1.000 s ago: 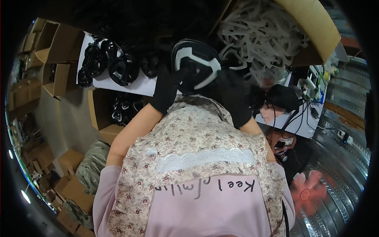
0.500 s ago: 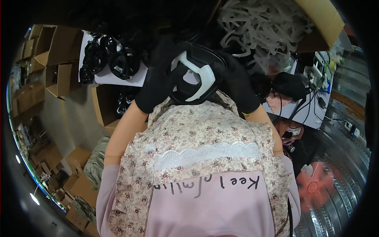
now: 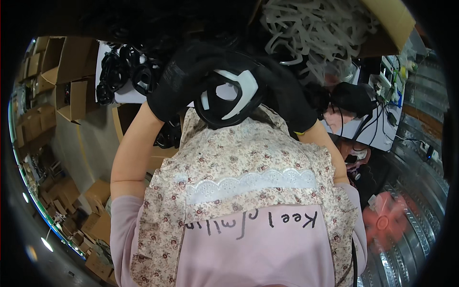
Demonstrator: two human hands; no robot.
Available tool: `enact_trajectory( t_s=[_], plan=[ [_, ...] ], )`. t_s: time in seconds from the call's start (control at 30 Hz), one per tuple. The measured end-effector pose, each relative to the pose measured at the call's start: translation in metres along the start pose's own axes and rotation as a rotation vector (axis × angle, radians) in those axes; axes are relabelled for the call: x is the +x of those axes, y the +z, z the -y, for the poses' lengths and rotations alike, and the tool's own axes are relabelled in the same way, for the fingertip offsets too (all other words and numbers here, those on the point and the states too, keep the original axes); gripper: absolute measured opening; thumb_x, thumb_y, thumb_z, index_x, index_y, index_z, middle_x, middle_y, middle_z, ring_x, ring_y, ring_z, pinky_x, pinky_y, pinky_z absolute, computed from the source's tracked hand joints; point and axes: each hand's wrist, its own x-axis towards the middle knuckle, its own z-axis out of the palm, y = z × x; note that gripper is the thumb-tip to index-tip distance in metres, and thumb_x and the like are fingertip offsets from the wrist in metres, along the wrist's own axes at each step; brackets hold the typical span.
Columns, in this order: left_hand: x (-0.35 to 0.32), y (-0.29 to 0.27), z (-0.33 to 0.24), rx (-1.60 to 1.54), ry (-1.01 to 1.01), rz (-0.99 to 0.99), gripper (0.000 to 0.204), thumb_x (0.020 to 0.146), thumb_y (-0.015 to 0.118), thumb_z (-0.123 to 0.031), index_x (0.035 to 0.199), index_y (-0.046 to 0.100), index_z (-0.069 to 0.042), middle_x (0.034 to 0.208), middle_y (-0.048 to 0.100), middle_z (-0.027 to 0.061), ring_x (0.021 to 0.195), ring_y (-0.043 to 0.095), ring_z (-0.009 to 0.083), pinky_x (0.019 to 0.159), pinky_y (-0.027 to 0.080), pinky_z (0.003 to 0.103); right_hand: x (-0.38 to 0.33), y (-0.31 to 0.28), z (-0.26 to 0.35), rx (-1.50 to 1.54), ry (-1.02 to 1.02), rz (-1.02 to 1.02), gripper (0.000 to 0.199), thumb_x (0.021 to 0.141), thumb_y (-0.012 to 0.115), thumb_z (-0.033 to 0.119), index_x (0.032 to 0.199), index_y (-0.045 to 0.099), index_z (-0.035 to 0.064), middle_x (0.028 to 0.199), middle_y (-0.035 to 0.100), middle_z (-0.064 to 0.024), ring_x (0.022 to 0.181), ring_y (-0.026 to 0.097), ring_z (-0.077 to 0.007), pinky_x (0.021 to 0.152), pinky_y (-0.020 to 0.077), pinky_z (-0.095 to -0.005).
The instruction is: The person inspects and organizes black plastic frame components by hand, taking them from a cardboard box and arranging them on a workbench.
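Observation:
Close in front of my apron, a rounded black plastic frame (image 3: 216,116) with an opening through its middle is held up between both hands. A white angular, V-like piece (image 3: 247,90) lies across it. My left hand (image 3: 189,71), in a black glove, is closed on the frame's upper left side. My right hand (image 3: 286,91), gloved in black too, grips the right side. Dark gloves against dark plastic hide most of the fingertips. Which exact product the frame belongs to, I cannot tell.
Several similar black parts (image 3: 114,71) rest on a white table at the left. A cardboard box (image 3: 389,24) of translucent white strips (image 3: 318,33) stands at the upper right. Cables and a black pouch-like thing (image 3: 353,99) lie below it. A red fan (image 3: 384,222) is at lower right.
My left hand has moved up and over the frame's top left, its elbow swinging outward. The frame has tilted and shifted slightly left. My right hand still holds its side.

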Motion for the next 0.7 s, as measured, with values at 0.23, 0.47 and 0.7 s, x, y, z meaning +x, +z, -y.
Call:
enact_trajectory(
  t_s=[0.23, 0.47, 0.7],
  plan=[
    [-0.001, 0.002, 0.008, -0.036, 0.052, -0.146, 0.032, 0.068, 0.076, -0.003, 0.099, 0.07, -0.006, 0.101, 0.067, 0.0124, 0.09, 0.065, 0.0286, 0.073, 0.054, 0.036, 0.003, -0.001, 0.0, -0.007, -0.015, -0.054, 0.033, 0.099, 0.055, 0.021, 0.127, 0.056, 0.0024, 0.113, 0.063, -0.0049, 0.102, 0.059, -0.0095, 0.084, 0.0506, -0.0256],
    [0.013, -0.006, -0.003, 0.285, 0.146, 0.009, 0.037, 0.073, 0.069, -0.004, 0.11, 0.072, -0.011, 0.107, 0.063, 0.0128, 0.097, 0.063, 0.0292, 0.081, 0.053, 0.037, 0.001, -0.004, 0.003, -0.318, -0.137, 0.02, 0.038, 0.096, 0.058, 0.021, 0.131, 0.053, 0.0053, 0.114, 0.061, -0.0038, 0.102, 0.058, -0.0097, 0.082, 0.0499, -0.0244],
    [0.014, -0.003, -0.005, 0.263, 0.147, 0.053, 0.033, 0.073, 0.07, -0.005, 0.106, 0.071, -0.011, 0.099, 0.065, 0.0125, 0.091, 0.063, 0.0288, 0.074, 0.053, 0.037, -0.003, 0.014, 0.013, -0.298, 0.013, -0.074, 0.035, 0.094, 0.062, 0.024, 0.121, 0.059, 0.002, 0.106, 0.064, -0.0033, 0.096, 0.058, -0.0096, 0.083, 0.0473, -0.0263]
  ],
)
